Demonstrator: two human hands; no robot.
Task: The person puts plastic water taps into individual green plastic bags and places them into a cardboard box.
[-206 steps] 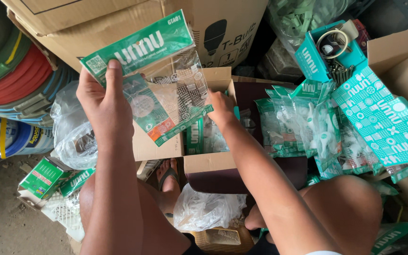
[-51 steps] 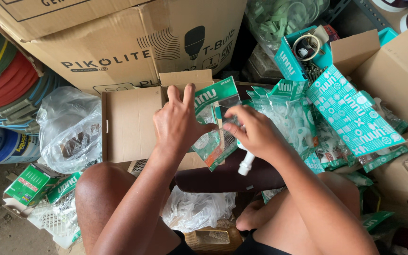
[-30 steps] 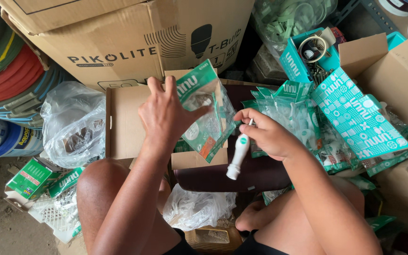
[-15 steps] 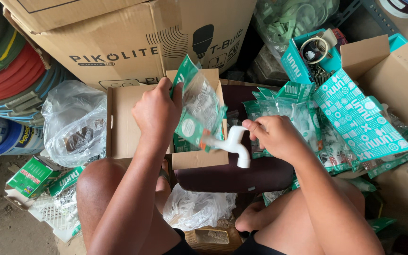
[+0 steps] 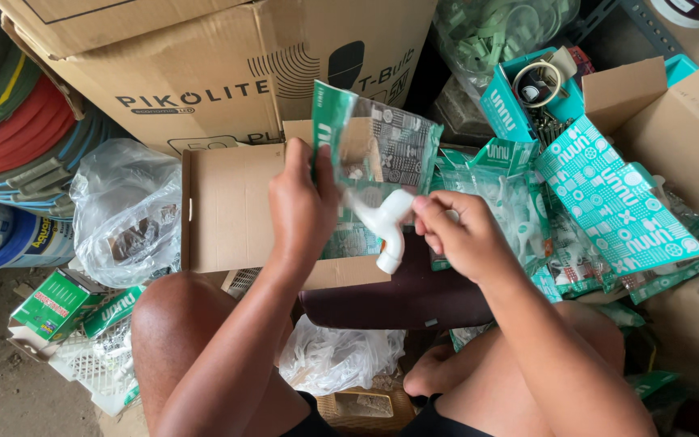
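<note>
While left fingers (image 5: 317, 174) pinch a packet (image 5: 382, 146), right fingers (image 5: 434, 214) grip a tap (image 5: 383, 222).

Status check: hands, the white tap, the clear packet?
Left hand pinching the clear green-topped packet upright. Right hand gripping the white plastic tap, spout down, at the packet's lower edge. Nothing between them.

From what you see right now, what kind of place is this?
Probably a hardware shop's stockroom or packing corner. Large cardboard cartons are stacked behind, coiled hoses sit at the side, and many teal retail packets are piled up. The right hand holds a white plastic tap at a clear packet held by the left hand.
</note>
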